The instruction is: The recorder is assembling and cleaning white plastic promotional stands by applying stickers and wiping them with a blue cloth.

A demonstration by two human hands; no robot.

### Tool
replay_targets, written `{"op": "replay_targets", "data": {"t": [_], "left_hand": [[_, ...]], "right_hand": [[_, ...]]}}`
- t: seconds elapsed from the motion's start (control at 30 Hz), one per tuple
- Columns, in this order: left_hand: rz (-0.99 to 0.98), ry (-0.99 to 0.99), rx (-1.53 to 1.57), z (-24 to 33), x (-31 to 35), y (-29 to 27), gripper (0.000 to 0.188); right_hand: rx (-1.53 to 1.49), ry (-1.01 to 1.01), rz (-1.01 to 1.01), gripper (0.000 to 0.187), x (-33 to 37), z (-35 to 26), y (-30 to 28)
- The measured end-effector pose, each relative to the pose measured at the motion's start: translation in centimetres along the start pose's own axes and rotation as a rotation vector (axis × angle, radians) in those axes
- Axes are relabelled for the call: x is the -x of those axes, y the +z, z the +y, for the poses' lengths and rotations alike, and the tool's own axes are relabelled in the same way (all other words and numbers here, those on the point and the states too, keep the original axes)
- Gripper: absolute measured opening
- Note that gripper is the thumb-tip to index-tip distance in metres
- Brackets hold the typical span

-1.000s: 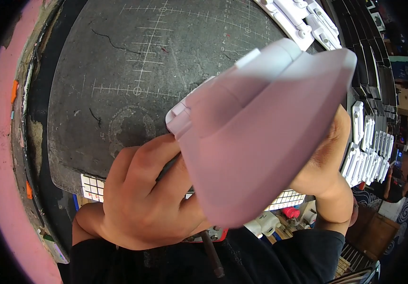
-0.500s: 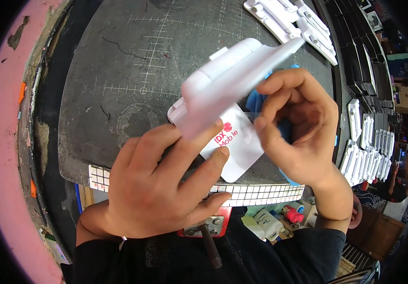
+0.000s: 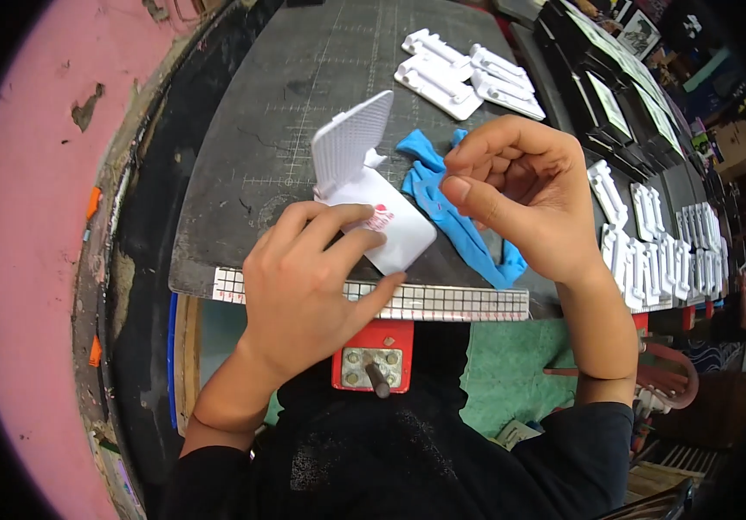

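Observation:
A white plastic folding phone stand point(image 3: 401, 227) lies on the dark printing board, with a small red print on its flat plate. Its ribbed panel point(image 3: 351, 134) is tilted up at the far left end. My left hand point(image 3: 308, 269) rests on the stand with fingers spread; fingertips touch the plate beside the print and the thumb lies by its near corner. To the right, my right hand point(image 3: 529, 191) is raised above a crumpled blue cloth point(image 3: 451, 217). Its thumb and index fingertips are nearly together; anything between them is too small to make out.
Several white stands point(image 3: 442, 82) lie at the board's far right, and more stand pieces point(image 3: 642, 269) sit in rows at the right. Black boxes point(image 3: 607, 104) line the far right side. A gridded ruler point(image 3: 460, 302) runs along the near edge, above a red metal bracket point(image 3: 373, 355).
The view has shifted and shows more of the board. The stand's panel, earlier blurred and leaning toward my right hand, now stands up at the left. My right hand is clear of the stand.

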State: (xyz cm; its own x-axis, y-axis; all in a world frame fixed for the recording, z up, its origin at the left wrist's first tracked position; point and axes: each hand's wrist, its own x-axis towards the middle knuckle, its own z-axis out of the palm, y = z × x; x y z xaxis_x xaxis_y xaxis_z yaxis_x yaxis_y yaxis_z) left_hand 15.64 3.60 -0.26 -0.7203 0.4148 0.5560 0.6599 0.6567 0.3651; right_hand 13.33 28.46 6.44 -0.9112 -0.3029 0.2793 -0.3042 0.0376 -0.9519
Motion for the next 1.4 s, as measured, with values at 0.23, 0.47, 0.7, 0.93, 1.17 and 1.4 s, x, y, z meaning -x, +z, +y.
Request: {"op": "replay_targets", "data": {"t": [0.23,0.47,0.7,0.93,1.17,1.4], "left_hand": [[0.036,-0.012,0.058,-0.8,0.8,-1.5,0.027],[0.012,-0.038,0.854,4.5,4.6,-3.8,0.035],[-0.006,0.108,0.627,6.7,5.2,-3.5,0.033],[0.011,0.020,0.577,7.5,5.4,-3.5,0.016],[-0.031,0.057,0.511,7.3,5.6,-4.0,0.012],[-0.009,0.044,0.510,7.3,5.7,-4.1,0.022]], "right_hand": [[-0.241,-0.112,0.193,0.018,7.6,-1.3,3.1],[-0.501,-0.251,0.353,0.030,12.9,0.9,8.5],[-0.470,-0.250,0.408,0.034,14.8,1.7,10.0],[-0.408,-0.295,0.412,0.036,15.1,2.1,10.3],[-0.342,-0.160,0.441,0.044,15.5,1.0,10.7],[-0.345,-0.156,0.435,0.042,15.2,0.7,11.0]]}}
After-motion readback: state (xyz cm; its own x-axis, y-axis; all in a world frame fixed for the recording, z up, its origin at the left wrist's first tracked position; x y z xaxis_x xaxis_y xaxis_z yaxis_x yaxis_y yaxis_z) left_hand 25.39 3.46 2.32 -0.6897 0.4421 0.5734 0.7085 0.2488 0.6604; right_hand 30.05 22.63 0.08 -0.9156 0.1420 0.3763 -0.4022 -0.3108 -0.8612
